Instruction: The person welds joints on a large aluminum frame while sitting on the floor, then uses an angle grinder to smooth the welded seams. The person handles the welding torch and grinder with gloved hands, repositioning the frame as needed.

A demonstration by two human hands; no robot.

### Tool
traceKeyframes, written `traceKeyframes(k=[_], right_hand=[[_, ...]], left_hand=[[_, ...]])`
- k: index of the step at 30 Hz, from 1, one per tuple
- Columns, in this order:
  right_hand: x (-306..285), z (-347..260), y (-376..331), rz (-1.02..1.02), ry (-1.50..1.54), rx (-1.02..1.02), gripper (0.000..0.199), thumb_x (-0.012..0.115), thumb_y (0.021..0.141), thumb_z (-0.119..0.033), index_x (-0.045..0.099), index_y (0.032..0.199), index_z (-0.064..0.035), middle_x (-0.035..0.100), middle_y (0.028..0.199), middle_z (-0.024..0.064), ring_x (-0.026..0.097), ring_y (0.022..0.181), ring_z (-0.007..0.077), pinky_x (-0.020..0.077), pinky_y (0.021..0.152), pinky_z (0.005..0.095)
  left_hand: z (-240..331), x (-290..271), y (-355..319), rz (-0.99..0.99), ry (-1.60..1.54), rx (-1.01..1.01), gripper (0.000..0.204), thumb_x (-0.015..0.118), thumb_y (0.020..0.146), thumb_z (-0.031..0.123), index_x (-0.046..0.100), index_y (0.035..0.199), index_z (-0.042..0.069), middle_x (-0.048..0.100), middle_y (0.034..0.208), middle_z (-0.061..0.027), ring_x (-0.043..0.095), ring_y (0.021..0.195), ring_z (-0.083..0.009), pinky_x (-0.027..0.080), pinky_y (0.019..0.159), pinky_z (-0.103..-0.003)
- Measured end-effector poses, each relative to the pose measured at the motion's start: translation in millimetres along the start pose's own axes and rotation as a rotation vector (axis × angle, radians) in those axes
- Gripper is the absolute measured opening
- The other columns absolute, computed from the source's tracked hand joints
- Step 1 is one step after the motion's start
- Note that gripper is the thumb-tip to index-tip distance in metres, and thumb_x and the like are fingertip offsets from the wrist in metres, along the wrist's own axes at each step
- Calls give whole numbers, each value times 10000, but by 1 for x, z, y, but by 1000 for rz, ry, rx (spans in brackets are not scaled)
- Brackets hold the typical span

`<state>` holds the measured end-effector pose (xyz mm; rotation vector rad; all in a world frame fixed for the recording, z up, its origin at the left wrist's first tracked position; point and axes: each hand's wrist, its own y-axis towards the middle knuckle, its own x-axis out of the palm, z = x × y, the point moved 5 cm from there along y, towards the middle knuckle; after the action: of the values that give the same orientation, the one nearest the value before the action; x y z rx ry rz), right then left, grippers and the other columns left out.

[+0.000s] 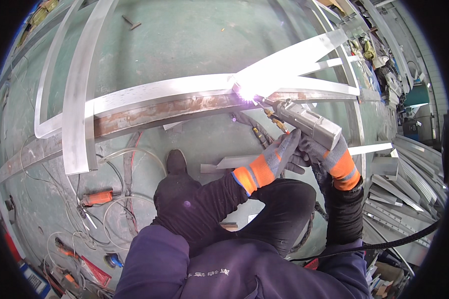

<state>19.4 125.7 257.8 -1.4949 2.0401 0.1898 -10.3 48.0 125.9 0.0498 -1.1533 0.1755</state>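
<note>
Both my hands wear grey gloves with orange cuffs and hold a grey welding torch (308, 122). My right hand (329, 154) grips its body from below. My left hand (279, 157) closes around the lower front of the torch, beside the right hand. The torch tip points up and left at a joint of the shiny metal frame (164, 89), where a bright white arc (247, 87) glares. A rusty steel beam (149, 112) runs under the frame strips. My dark-trousered knees and a black shoe (176, 162) are below the hands.
A green floor (184, 35) lies under the frame. An orange-handled tool (97, 198), white cables and other tools lie at the lower left. Metal strips are stacked at the right (409, 184). A black hose (384, 244) trails to the right.
</note>
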Motion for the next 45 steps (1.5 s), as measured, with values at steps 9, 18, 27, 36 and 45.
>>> traceKeyframes(k=[9, 18, 27, 36, 45], right_hand=[[-2, -1, -6, -14, 16, 38, 426, 729, 848, -97, 599, 1228, 47, 698, 1038, 110, 629, 886, 141, 519, 801, 289], [-2, -2, -13, -12, -70, -25, 424, 722, 869, -107, 585, 1238, 51, 702, 1014, 101, 634, 855, 124, 526, 765, 277], [-4, 6, -19, 10, -10, -13, 433, 729, 871, -105, 579, 1247, 48, 699, 1010, 86, 634, 849, 115, 526, 745, 269], [-9, 10, -27, 12, -84, -6, 442, 735, 846, -113, 597, 1235, 43, 700, 1032, 125, 650, 883, 165, 525, 785, 300], [-11, 30, -71, 123, 34, 87, 438, 743, 809, -97, 615, 1208, 31, 696, 1091, 147, 668, 947, 210, 515, 859, 305]], left_hand=[[-13, -3, 3, -11, 1, -29, 681, 443, 945, 680, 491, 1321, 115, 650, 1075, -81, 676, 907, -197, 595, 729, -370], [-23, -4, 2, -59, 6, -47, 677, 419, 963, 664, 460, 1355, 113, 652, 1136, -104, 694, 953, -230, 594, 755, -366], [-21, 4, -4, -46, 53, -63, 683, 425, 957, 673, 476, 1318, 95, 650, 1120, -95, 692, 950, -218, 590, 761, -351], [-32, 7, -5, -41, 35, -104, 691, 372, 980, 662, 472, 1352, 89, 639, 1169, -101, 681, 984, -238, 577, 791, -389], [-71, 0, -13, -119, 8, -163, 582, 402, 1021, 548, 485, 1337, 66, 637, 1156, -126, 665, 996, -283, 558, 842, -436]])
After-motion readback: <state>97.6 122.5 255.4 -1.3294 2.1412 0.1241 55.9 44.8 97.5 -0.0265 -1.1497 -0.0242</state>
